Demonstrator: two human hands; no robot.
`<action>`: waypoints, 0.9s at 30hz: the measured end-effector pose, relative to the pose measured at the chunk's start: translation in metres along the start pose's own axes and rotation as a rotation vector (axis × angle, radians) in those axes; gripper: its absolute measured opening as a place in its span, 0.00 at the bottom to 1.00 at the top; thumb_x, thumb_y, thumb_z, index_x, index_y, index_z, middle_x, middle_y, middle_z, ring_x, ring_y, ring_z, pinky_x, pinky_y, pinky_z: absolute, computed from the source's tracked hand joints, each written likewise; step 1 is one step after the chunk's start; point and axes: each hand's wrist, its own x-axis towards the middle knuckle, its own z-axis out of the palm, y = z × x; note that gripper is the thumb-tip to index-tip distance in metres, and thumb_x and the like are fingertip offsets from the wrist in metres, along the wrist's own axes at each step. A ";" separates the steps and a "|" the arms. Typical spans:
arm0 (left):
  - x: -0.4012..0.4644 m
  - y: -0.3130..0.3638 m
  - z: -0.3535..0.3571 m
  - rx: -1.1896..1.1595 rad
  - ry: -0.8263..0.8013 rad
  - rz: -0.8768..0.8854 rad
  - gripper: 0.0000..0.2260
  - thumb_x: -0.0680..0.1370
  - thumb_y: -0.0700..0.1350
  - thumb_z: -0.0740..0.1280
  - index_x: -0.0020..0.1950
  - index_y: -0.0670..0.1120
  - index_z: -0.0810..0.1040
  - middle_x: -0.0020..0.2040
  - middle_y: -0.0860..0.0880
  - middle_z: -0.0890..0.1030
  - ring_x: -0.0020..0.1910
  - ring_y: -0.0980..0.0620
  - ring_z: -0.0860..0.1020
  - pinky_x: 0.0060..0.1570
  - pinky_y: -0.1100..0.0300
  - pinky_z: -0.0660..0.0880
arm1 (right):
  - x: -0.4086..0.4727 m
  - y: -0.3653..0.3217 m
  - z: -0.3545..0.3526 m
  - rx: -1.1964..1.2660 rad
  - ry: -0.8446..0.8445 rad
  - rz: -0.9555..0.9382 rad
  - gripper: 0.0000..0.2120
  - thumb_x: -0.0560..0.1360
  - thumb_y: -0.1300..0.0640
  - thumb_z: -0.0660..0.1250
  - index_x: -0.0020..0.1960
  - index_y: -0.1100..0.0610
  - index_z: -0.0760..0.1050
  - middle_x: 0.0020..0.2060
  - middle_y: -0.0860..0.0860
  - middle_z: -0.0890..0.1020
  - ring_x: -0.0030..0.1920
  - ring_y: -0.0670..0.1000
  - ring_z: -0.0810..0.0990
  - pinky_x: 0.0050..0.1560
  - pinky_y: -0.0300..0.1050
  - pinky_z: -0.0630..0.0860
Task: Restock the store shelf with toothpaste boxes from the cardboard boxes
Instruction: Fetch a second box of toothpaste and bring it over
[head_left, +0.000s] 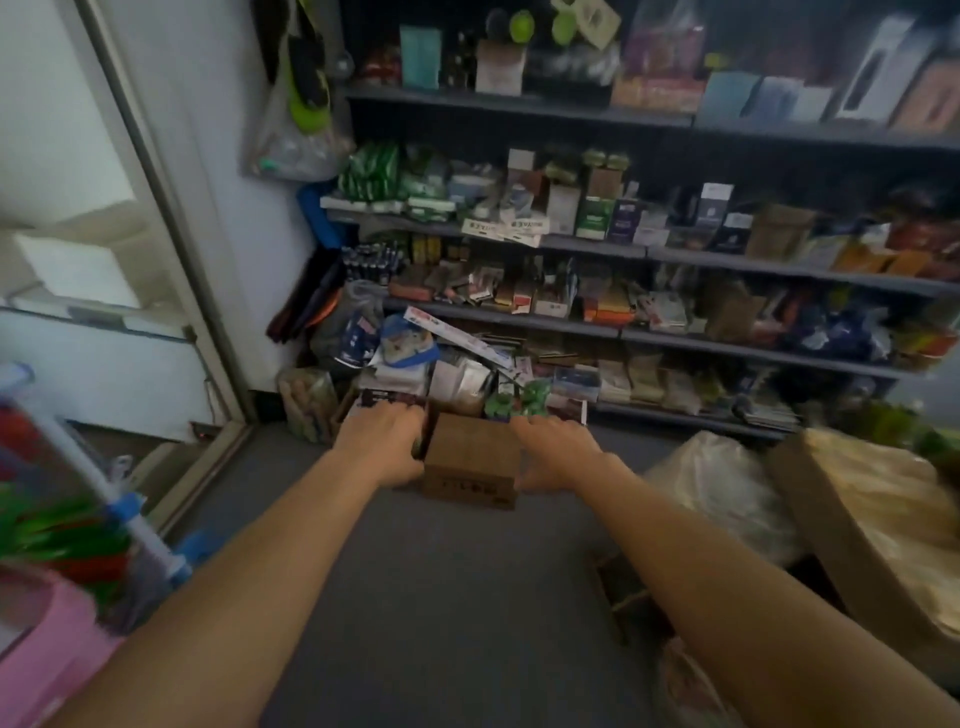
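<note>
A small brown cardboard box (470, 467) is held out in front of me, above the grey floor and just before the bottom shelf. My left hand (382, 441) grips its left side, fingers curled over the top edge. My right hand (558, 457) grips its right side. The box's inside is hidden from here. Grey store shelves (519, 319) rise behind it, crowded with small packets and boxes. A long white toothpaste-like box (457, 335) lies slanted on a pile at the lower left of the shelves. The frame is blurred.
A large open cardboard box (852, 545) with pale bags stands on the floor at right, next to a plastic bag (717, 483). A glass door frame (171, 234) runs along the left. Pink and coloured goods (57, 597) crowd the lower left. Grey floor (457, 597) lies between.
</note>
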 end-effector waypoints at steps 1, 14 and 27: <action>0.024 -0.013 0.000 -0.006 -0.003 -0.010 0.20 0.72 0.54 0.68 0.60 0.48 0.72 0.60 0.47 0.75 0.58 0.46 0.74 0.52 0.53 0.74 | 0.032 0.004 -0.006 0.002 -0.008 -0.023 0.34 0.71 0.46 0.70 0.70 0.56 0.60 0.65 0.56 0.72 0.64 0.59 0.72 0.60 0.55 0.73; 0.323 -0.225 0.064 -0.052 -0.072 -0.128 0.20 0.72 0.55 0.68 0.59 0.47 0.72 0.59 0.46 0.76 0.57 0.44 0.77 0.52 0.52 0.75 | 0.389 0.004 -0.004 0.062 -0.118 -0.059 0.34 0.73 0.46 0.70 0.71 0.56 0.58 0.64 0.57 0.71 0.64 0.60 0.71 0.58 0.55 0.72; 0.592 -0.368 0.213 -0.280 -0.288 -0.254 0.15 0.75 0.53 0.66 0.56 0.46 0.73 0.55 0.46 0.79 0.53 0.45 0.78 0.52 0.52 0.76 | 0.690 0.031 0.100 0.509 -0.230 0.152 0.27 0.76 0.42 0.63 0.68 0.57 0.62 0.65 0.58 0.72 0.62 0.59 0.73 0.58 0.54 0.74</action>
